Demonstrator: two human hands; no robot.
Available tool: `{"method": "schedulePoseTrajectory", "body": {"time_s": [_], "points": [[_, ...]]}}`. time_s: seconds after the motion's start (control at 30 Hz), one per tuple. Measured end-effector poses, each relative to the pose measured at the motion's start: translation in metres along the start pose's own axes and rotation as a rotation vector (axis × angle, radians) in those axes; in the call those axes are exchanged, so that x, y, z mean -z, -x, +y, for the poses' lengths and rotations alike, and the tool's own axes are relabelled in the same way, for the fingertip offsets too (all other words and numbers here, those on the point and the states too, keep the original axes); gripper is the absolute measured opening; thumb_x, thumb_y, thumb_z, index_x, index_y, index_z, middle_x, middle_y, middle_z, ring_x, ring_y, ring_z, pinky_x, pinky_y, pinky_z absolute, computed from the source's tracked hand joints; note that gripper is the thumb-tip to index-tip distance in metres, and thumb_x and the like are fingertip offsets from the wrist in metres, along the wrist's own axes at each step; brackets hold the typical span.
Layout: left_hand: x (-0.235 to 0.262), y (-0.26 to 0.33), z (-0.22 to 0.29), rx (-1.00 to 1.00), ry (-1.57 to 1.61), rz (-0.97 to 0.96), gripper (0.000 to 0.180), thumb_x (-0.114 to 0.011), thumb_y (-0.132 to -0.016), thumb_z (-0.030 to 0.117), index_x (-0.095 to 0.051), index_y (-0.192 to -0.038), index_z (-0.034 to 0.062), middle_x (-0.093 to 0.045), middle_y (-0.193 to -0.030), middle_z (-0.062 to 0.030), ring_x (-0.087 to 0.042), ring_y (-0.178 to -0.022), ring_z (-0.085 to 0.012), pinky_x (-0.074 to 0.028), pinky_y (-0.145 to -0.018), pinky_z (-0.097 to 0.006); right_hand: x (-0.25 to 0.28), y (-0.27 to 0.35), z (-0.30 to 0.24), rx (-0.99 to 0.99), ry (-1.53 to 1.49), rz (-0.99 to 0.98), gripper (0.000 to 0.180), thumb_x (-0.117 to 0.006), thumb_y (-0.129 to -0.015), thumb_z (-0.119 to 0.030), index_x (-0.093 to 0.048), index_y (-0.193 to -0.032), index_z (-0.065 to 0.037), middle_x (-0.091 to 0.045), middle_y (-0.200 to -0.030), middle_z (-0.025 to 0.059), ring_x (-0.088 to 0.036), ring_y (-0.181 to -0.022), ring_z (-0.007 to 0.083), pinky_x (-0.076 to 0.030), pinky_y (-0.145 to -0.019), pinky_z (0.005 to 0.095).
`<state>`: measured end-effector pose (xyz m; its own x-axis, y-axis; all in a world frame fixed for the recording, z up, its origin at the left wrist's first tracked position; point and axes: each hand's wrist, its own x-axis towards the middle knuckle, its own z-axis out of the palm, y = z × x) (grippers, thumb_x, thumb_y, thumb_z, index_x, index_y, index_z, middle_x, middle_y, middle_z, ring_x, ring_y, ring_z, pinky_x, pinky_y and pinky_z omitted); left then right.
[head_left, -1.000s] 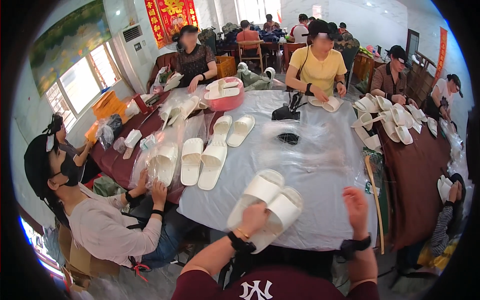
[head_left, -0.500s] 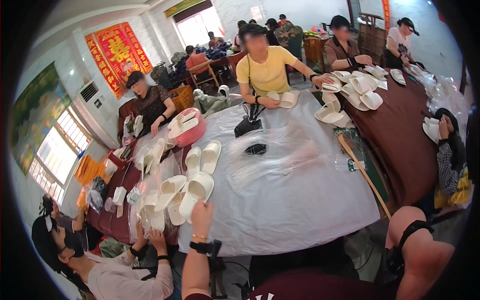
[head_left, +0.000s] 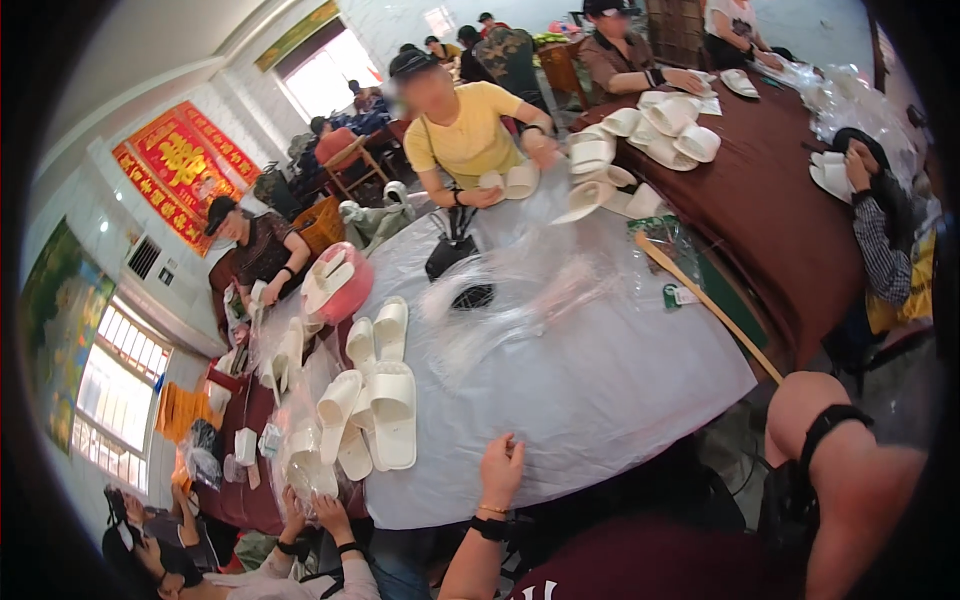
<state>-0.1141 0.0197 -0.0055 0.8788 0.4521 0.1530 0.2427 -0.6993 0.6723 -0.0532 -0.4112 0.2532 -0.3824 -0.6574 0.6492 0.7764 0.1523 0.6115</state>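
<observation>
My left hand (head_left: 502, 466) rests open on the white tablecloth (head_left: 600, 390); the white slipper (head_left: 393, 415) lies to its left, lengthwise near-to-far.

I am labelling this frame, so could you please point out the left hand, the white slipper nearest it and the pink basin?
left hand (head_left: 502, 465): head view, back of the hand.
white slipper (head_left: 392, 410): head view, its strap.
pink basin (head_left: 350, 288): head view, outer wall.

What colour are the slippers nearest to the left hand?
White; the slippers lie on the grey table cover just beyond the left hand, seen in the head view.
</observation>
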Motion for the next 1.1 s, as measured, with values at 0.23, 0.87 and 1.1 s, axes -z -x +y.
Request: {"method": "schedulePoseTrajectory", "body": {"time_s": [0.23,0.87,1.1], "points": [[-0.002,0.007,0.003,-0.124,-0.003,0.080,0.026,-0.066,-0.084,0.016,-0.062,-0.104,-0.0008,-0.060,-0.087,-0.0126,-0.058,-0.075,-0.0255,-0.048,-0.068,-0.036,-0.015,0.082,0.117,-0.600,0.577,-0.471,0.036,-0.057,-0.079,0.005,-0.051,-0.114,0.000,-0.050,-0.105,0.0159,-0.053,-0.085,0.0204,-0.047,-0.071,0.0305],[-0.029,0.024,-0.009,-0.184,-0.067,0.143,0.029,-0.065,-0.080,0.012,-0.061,-0.106,0.0006,-0.058,-0.101,-0.0155,-0.054,-0.098,-0.0340,-0.043,-0.085,-0.042,0.255,0.202,0.074,-0.934,1.748,-0.975,0.037,-0.063,-0.076,-0.008,-0.055,-0.111,-0.002,-0.052,-0.121,0.0206,-0.047,-0.114,0.0380,-0.039,-0.098,0.0447],[-0.025,0.028,-0.011,-0.187,-0.123,0.188,0.028,-0.062,-0.083,0.008,-0.059,-0.109,-0.0026,-0.056,-0.108,-0.0162,-0.054,-0.096,-0.0314,-0.048,-0.079,-0.037,0.250,0.197,0.083,-0.996,1.839,-0.940,0.028,-0.063,-0.077,-0.009,-0.059,-0.104,-0.005,-0.057,-0.109,0.0151,-0.053,-0.104,0.0345,-0.046,-0.088,0.0440]]}}
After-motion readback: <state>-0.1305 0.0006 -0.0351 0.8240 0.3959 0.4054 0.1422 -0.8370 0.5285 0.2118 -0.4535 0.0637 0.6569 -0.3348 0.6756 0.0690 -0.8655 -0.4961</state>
